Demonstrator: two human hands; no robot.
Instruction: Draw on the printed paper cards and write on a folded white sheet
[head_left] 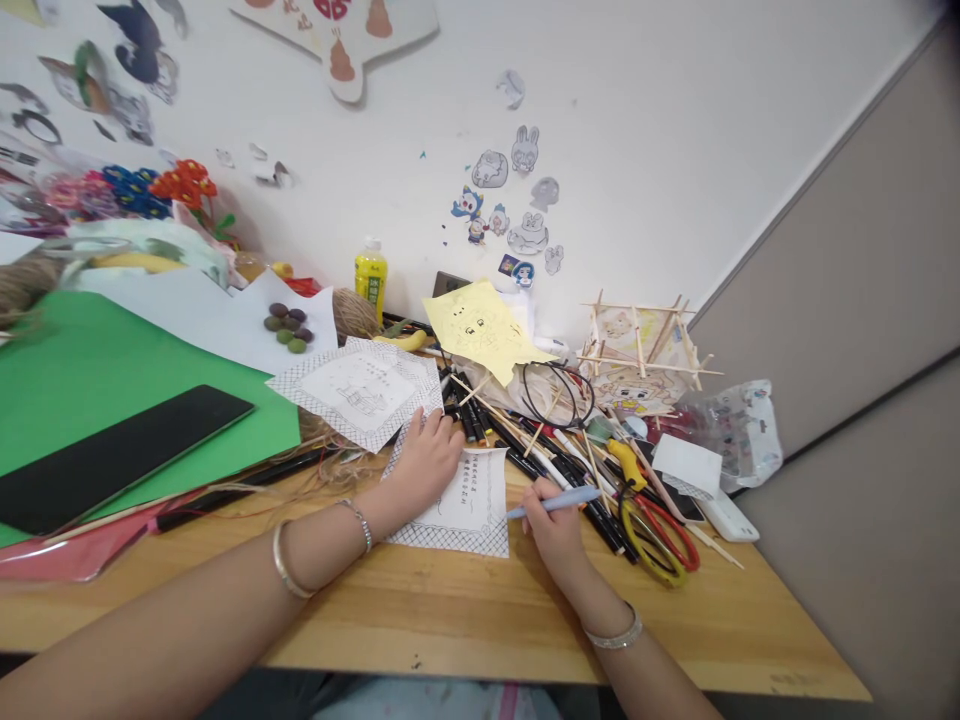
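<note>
My right hand (553, 530) pinches a light blue pen (568, 499), its tip by the right edge of a small white sheet (484, 505). Handwritten characters and a cross-hatched border cover that sheet. Across its upper left part lies my left hand (426, 462), palm down with the fingers stretched out, pressing on the paper. Just beyond those fingertips is a second sheet (360, 390) with a line drawing and a similar patterned border. It overlaps some dark markers.
Several markers (592, 510) and sticks are piled beyond my right hand, beside red- and yellow-handled scissors (660, 540). At left a black tablet-like slab (124, 455) lies on green paper (67, 350). A yellow bottle (370, 275) and a stick frame (637, 350) stand near the wall.
</note>
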